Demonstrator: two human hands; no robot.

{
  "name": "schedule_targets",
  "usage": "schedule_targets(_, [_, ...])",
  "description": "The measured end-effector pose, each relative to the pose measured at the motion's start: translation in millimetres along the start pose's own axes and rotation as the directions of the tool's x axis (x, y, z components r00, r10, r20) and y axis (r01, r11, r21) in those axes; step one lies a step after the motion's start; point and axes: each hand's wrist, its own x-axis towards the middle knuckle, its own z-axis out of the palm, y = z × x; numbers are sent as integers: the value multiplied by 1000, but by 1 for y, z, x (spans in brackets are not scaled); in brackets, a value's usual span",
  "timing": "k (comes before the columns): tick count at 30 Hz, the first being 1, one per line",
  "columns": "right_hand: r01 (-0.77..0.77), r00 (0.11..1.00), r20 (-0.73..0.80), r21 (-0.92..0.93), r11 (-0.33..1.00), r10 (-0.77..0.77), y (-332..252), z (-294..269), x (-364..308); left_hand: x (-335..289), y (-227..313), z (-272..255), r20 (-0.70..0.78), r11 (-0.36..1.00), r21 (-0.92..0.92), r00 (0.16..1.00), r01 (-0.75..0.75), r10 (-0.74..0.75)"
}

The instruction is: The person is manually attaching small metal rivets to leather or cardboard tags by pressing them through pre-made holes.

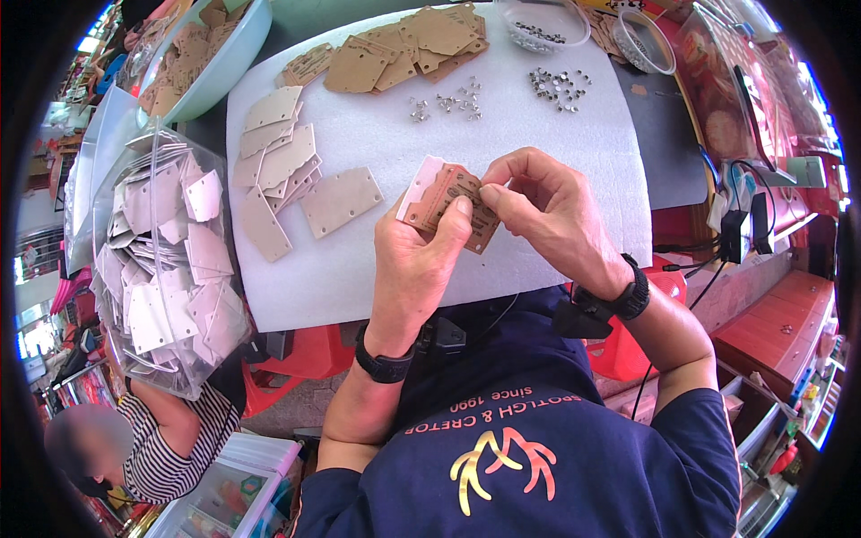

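Over the front middle of the white foam sheet (pixel 395 296), my left hand (pixel 413 260) grips a brown printed flat piece (pixel 466 186) together with a pinkish-white piece (pixel 420 186), its thumb pressed on top. Small holes run along the edges of these pieces. My right hand (pixel 552 202) is at the brown piece's upper right edge, thumb and forefinger pinched together; whatever lies between them is hidden. Left of my hands rest a pale piece with holes (pixel 343 199) and a loose pile of similar pale pieces (pixel 285 152).
Brown pieces (pixel 404 49) are stacked at the back. Small metal studs (pixel 560 90) and shiny rivet-like parts (pixel 459 100) lie nearby, with tubs (pixel 583 36) behind. A clear bin (pixel 166 260) of pale pieces and a pale blue basin (pixel 229 58) stand left; a person (pixel 170 439) is at lower left.
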Motion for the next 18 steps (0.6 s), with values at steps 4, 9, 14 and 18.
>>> schedule_targets(4, [-103, 995, 22, 110, 989, 101, -5, 2, 0, 0, 0, -1, -15, 1000, -6, 1000, -9, 9])
schedule_targets(9, [-117, 992, 53, 118, 986, 111, -7, 0, 1, 1, 1, -2, -2, 1000, 6, 1000, -2, 2])
schedule_targets(14, [-106, 993, 66, 131, 986, 99, 0, 1, 1, 1, 0, -4, 0, 1000, 0, 1000, 16, -16])
schedule_targets(18, [3, 999, 42, 84, 996, -7, 4, 4, 1, 2, 0, -4, -7, 999, -28, 1000, 22, -22])
